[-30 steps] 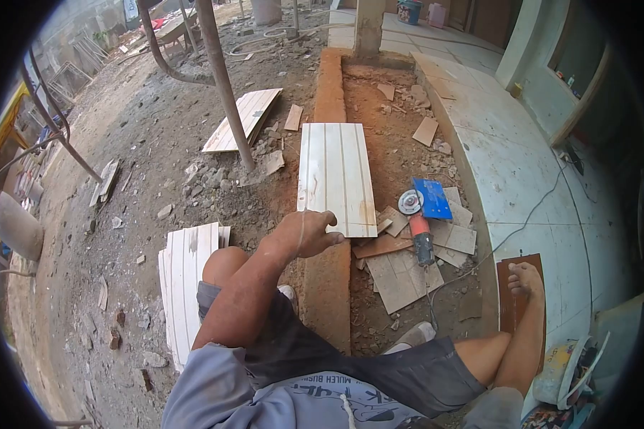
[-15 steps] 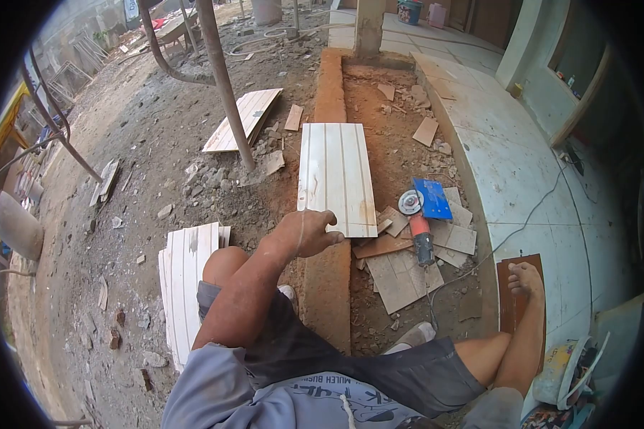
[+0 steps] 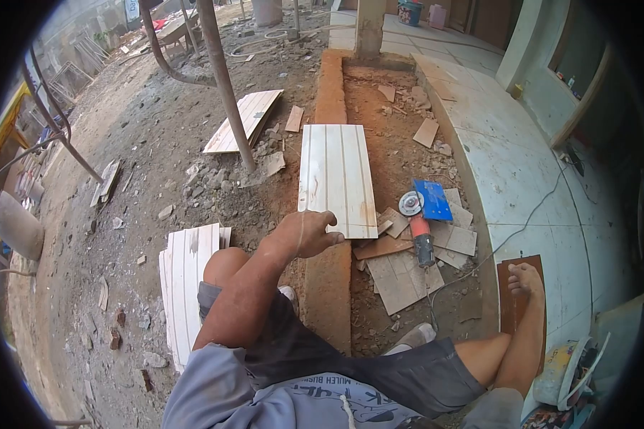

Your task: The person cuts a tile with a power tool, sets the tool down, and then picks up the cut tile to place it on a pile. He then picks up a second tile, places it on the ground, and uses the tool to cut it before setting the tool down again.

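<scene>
A white tile with thin brown lines [image 3: 338, 171] lies across the orange-brown low wall in front of me. My left hand [image 3: 309, 234] is over its near left corner, thumb and forefinger curved with a small gap between them; the other fingers are hidden. Off to the right, my right hand [image 3: 525, 278] is loosely closed with nothing showing in it, and overlaps brown tiles [image 3: 510, 312] in this view. An angle grinder [image 3: 421, 232] with a red and dark body lies on tile offcuts [image 3: 401, 284], its disc beside a blue plate [image 3: 433, 200].
More striped tiles are stacked by my left knee [image 3: 187, 275] and beyond the metal pole [image 3: 225, 93]. A power cord [image 3: 511, 236] crosses the pale tiled floor [image 3: 526, 189] at right. A bucket [image 3: 562, 375] stands at lower right. Rubble covers the ground on the left.
</scene>
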`<state>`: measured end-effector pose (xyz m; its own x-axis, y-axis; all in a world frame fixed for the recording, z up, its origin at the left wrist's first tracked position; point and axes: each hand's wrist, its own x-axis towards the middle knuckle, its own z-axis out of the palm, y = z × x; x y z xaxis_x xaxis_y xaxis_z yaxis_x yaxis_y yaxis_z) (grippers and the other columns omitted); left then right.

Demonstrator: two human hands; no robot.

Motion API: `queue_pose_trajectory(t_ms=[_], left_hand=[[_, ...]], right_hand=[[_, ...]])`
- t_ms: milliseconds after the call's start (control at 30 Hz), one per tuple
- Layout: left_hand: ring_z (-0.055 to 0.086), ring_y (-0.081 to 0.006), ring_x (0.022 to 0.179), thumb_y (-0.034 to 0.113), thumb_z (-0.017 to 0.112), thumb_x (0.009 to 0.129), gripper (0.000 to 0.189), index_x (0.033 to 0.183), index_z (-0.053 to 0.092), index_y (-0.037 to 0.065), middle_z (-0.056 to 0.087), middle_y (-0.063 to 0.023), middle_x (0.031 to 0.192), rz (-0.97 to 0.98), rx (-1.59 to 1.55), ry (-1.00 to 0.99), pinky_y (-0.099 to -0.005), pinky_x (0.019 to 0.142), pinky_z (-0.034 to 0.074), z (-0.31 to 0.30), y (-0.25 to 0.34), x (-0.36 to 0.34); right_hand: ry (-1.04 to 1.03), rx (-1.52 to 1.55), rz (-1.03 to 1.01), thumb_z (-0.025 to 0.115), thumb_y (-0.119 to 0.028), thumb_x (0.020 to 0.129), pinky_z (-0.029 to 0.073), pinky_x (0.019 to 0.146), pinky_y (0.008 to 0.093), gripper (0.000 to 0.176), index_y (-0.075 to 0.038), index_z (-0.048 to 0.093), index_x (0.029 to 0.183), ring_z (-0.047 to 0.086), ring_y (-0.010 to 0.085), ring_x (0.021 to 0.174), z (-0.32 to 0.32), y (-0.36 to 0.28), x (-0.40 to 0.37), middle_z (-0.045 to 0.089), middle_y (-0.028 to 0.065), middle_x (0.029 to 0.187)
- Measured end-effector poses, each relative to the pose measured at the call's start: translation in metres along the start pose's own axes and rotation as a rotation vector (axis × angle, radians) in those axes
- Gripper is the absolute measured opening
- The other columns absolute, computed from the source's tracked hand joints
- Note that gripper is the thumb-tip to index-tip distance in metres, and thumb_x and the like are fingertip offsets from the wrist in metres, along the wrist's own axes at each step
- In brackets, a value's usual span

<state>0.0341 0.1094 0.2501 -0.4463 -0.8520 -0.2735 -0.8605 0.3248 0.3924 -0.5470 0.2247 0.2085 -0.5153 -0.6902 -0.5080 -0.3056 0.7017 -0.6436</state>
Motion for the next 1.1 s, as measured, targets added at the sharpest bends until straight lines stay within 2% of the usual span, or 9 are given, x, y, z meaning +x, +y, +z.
queue_pose_trajectory(t_ms=[300, 600, 1100], left_hand=[[0.066, -0.0352, 0.103, 0.044, 0.057, 0.094, 0.050, 0.123, 0.060, 0.003, 0.070, -0.0191, 0.104, 0.010, 0.000, 0.005, -0.0427, 0.091, 0.051, -0.001, 0.000, -0.001], [0.066, -0.0354, 0.103, 0.045, 0.057, 0.094, 0.051, 0.124, 0.059, 0.003, 0.070, -0.0194, 0.105, 0.010, 0.003, 0.000, -0.0431, 0.091, 0.051, 0.000, -0.001, 0.000], [0.066, -0.0345, 0.105, 0.045, 0.056, 0.094, 0.051, 0.125, 0.059, 0.004, 0.070, -0.0191, 0.107, -0.002, -0.003, -0.014, -0.0425, 0.092, 0.051, -0.003, 0.001, -0.001]], right_hand=[[-0.014, 0.062, 0.012, 0.064, -0.026, 0.094, 0.046, 0.043, 0.0286, 0.027, -0.003, 0.051, 0.097, 0.054, 0.0128, 0.052, 0.000, 0.002, 0.003, 0.057, 0.0067, 0.072], [0.009, -0.020, -0.006, 0.066, -0.030, 0.092, 0.049, 0.045, 0.0298, 0.034, -0.001, 0.053, 0.105, 0.057, 0.0149, 0.055, 0.000, 0.000, 0.001, 0.059, 0.0095, 0.078], [0.009, -0.034, -0.003, 0.065, -0.030, 0.092, 0.050, 0.047, 0.0301, 0.032, -0.002, 0.053, 0.101, 0.057, 0.0142, 0.057, 0.003, -0.006, -0.006, 0.059, 0.0077, 0.076]])
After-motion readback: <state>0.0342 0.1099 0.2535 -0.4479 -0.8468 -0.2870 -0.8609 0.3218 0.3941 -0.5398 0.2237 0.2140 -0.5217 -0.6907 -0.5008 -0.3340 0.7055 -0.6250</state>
